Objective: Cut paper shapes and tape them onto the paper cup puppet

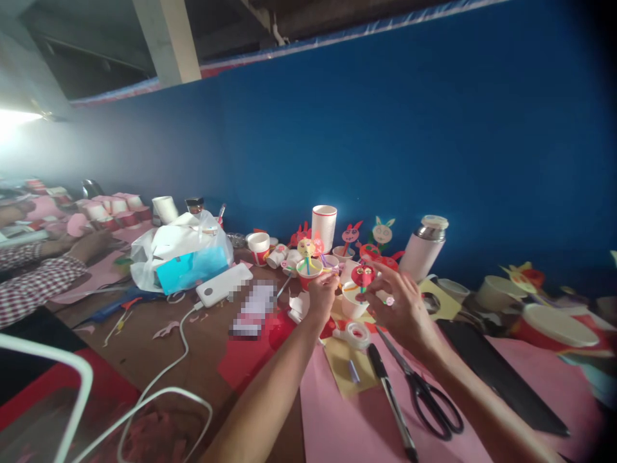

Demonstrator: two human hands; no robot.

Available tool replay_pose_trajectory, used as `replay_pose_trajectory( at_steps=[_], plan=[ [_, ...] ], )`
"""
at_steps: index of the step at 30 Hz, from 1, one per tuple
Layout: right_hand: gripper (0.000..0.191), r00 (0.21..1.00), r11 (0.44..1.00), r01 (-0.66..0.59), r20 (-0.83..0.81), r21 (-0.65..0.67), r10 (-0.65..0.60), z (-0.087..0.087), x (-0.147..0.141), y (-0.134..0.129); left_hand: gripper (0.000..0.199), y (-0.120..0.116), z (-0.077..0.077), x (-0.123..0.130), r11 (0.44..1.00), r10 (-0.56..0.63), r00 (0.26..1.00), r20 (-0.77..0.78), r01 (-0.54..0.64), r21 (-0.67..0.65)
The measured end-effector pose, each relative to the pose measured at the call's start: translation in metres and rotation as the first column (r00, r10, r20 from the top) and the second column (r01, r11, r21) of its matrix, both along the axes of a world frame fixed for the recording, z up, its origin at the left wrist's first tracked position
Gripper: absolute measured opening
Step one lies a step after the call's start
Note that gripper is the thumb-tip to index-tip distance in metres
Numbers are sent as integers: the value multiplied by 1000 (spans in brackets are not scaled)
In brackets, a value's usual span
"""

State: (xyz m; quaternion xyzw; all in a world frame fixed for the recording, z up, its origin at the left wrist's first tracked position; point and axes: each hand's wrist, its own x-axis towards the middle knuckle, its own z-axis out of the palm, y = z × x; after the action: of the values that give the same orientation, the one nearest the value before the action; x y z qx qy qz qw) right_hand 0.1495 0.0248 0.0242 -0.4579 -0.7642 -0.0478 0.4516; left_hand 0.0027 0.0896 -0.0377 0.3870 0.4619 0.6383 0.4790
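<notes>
In the head view, my left hand (324, 297) is closed in a pinch left of a white paper cup (355, 305). What its fingertips hold, if anything, is too small to make out. On the cup's right, my right hand (399, 297) has its fingers apart, with index finger and thumb close beside a red paper face (363, 276). That face has drawn eyes and stands on a coloured stem above the cup. Just behind my left hand, a yellow paper face (306, 248) rises from a red and white cup (308, 275). A tape roll (357, 335) lies below the hands.
Black scissors (436, 404) and a black marker (391, 402) lie on pink paper (332, 424). A flask (424, 247) stands right, behind a dark flat case (501, 373). Left are a phone (255, 308), a cabled power bank (224, 285), a plastic bag (144, 260) and another person's checked sleeves (43, 289).
</notes>
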Motion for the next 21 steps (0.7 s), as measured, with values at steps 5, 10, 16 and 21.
replay_pose_trajectory(
  at_steps=[5, 10, 16, 21],
  plan=[
    [43, 993, 999, 7, 115, 54, -13, 5, -19, 35, 12, 0, 2, 5, 1000, -31, 998, 47, 31, -1],
    [40, 989, 992, 101, 97, 74, -108, -4, -36, 49, 9, 2, 1, 7, 999, -43, 994, 100, 45, -20],
    [42, 969, 987, 129, 197, 94, -146, -14, -43, 52, 12, 4, 2, 5, 995, -72, 979, 189, 84, -56],
    [42, 950, 976, 174, 240, 131, -202, -21, -46, 52, 10, 5, 3, 6, 990, -74, 964, 257, 101, -94]
  ],
)
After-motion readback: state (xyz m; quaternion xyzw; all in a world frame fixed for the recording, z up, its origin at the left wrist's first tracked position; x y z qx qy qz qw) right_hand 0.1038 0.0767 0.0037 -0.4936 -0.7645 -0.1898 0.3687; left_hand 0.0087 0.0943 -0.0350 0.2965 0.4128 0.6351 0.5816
